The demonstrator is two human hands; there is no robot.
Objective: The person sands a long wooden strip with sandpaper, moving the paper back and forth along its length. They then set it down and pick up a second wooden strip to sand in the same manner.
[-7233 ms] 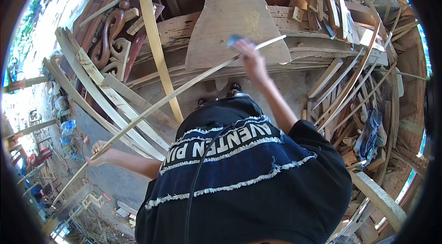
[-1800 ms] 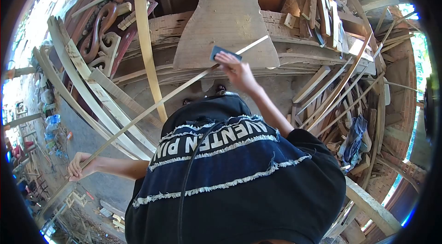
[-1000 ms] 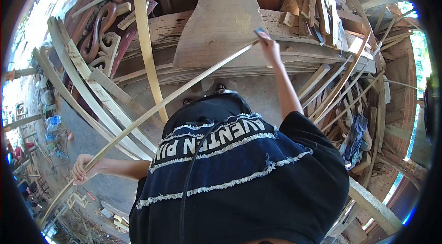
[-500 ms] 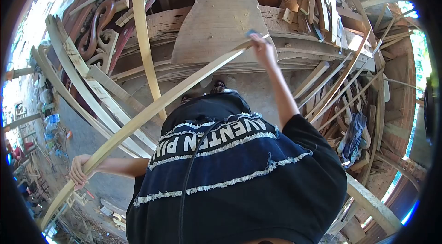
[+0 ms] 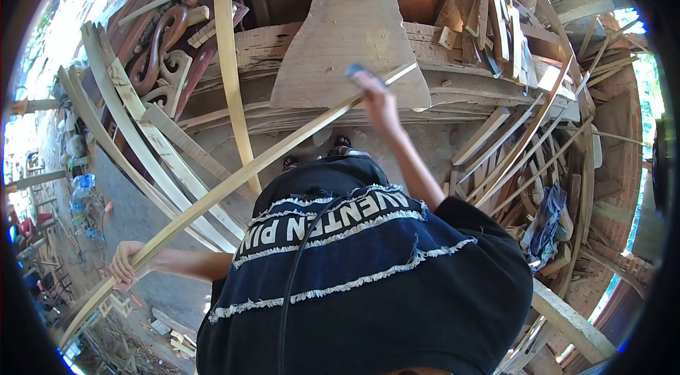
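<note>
My left hand, arm out sideways, closes its grip round the strip, which slants forward over the plank. My right hand, slightly blurred, arm extended forward and inward, pinches a blue block near the strip's far end.

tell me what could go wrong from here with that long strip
The bare left hand grips the wooden strip, so a rough edge might leave a splinter. No clamp shows where the strip's far end reaches over the wide board, so it might shift under the right hand, and the blurred blue-grey pad might slip.
</note>
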